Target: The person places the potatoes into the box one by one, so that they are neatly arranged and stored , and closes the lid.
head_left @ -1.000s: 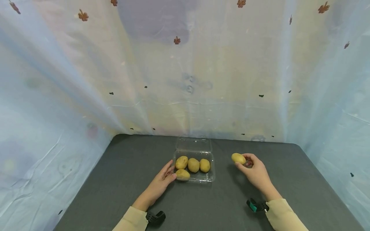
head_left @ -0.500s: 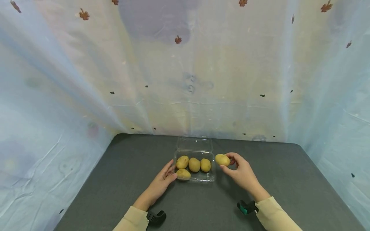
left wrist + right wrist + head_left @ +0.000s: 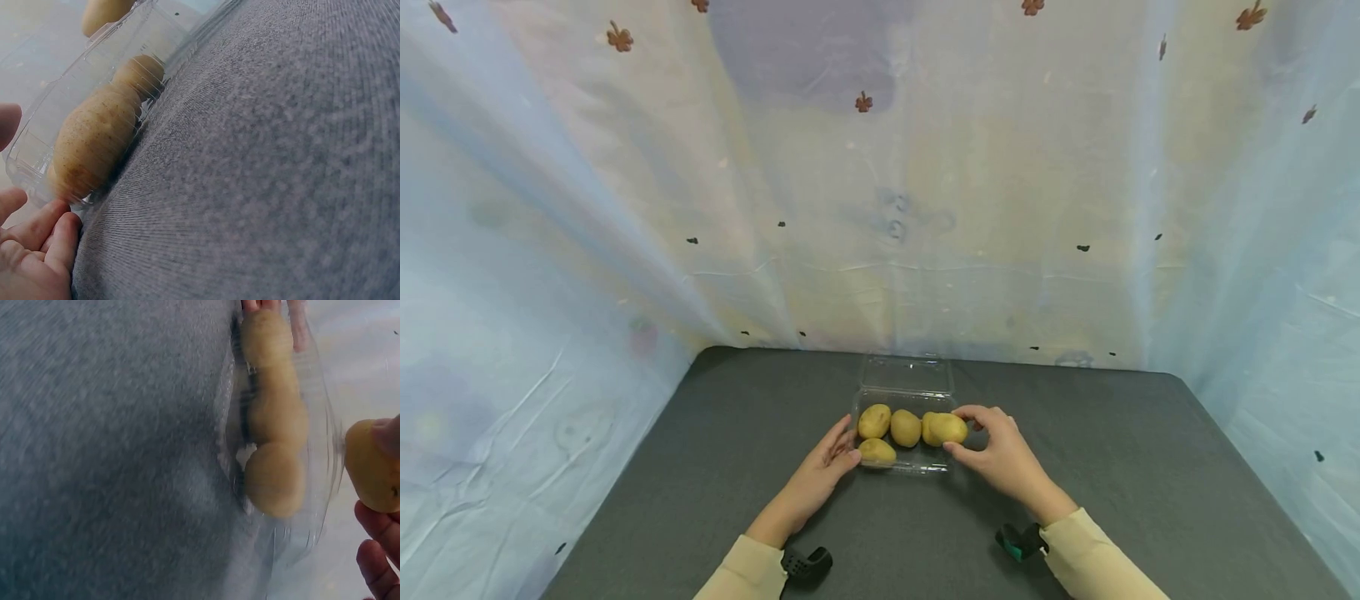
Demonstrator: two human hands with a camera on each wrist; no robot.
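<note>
Right hand [image 3: 1000, 457] pinching potato [image 3: 948, 428], swinging it from beside plastic clamshell [image 3: 917, 460] to over right end, carry seemingly nearing completion; left hand [image 3: 811, 483] flanking left end, fingers loosely extending

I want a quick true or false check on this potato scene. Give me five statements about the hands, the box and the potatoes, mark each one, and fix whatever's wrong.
1. The right hand holds a potato. True.
2. The clear plastic box's lid is closed. False: the lid is open at the far side of the box.
3. Four other potatoes lie inside the box. True.
4. The left hand is holding a potato too. False: the left hand is at the box's left side and holds no potato.
5. The held potato is resting on the bottom of the box. False: it is held up above the rim.
</note>
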